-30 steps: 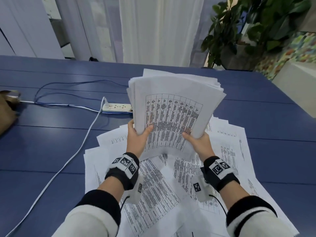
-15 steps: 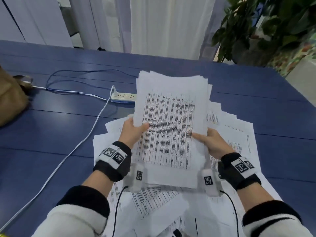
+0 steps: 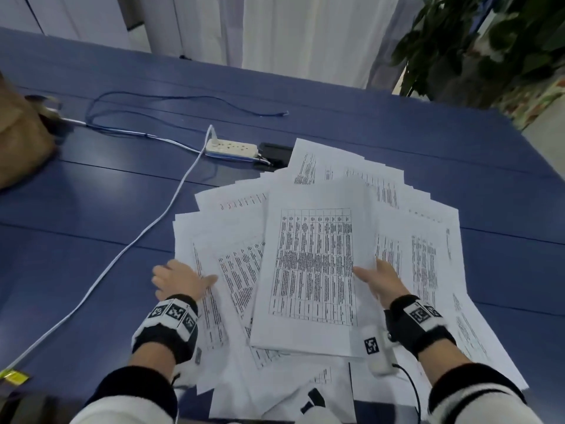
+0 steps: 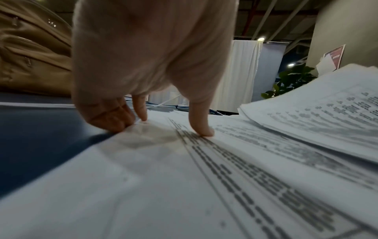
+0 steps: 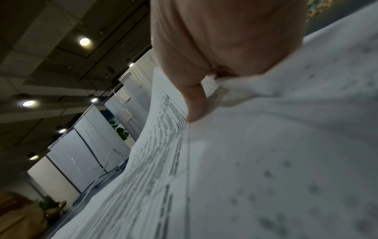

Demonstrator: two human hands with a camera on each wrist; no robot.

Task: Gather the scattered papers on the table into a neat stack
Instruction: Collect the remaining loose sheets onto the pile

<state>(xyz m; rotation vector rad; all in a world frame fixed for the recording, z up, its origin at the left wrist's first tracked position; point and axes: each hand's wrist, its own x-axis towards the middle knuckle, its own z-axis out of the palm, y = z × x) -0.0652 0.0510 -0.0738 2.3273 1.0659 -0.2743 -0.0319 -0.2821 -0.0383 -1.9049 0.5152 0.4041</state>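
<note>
The stack of papers [image 3: 312,270] lies at the centre of the blue table [image 3: 91,209], its printed grid facing up, on top of the loose sheets [image 3: 232,264] that fan out beneath it in all directions. My right hand [image 3: 383,280] holds it at its 3 o'clock edge: the thumb [image 5: 196,105] lies on the top page and my fingers go under the bundle, so I am clamped on the stack there. The right wrist view shows that edge curling up beside my thumb, with the pages below blurred.

My left hand [image 3: 180,280] is off the stack, at about 9 o'clock from it, at the outer edge of the scattered sheets. In the left wrist view my thumb tip [image 4: 201,129] presses down on a printed page and my curled fingers [image 4: 110,116] meet the paper's edge right where it ends on the table; whether they have got under the sheet I cannot tell. The stack's corner rises at 2 o'clock in that view.

Further out, at 11 o'clock from the stack, a white power strip [image 3: 230,148] lies on the table with a white cable [image 3: 146,231] running down towards 7 o'clock. A black block [image 3: 275,150] sits just beside the strip, touching the farthest sheets. A thin blue wire [image 3: 171,99] loops beyond it. A tan bag [image 3: 21,142] stands at the table's 10 o'clock edge, and a leafy plant [image 3: 477,47] is past the far corner at 1 o'clock.
</note>
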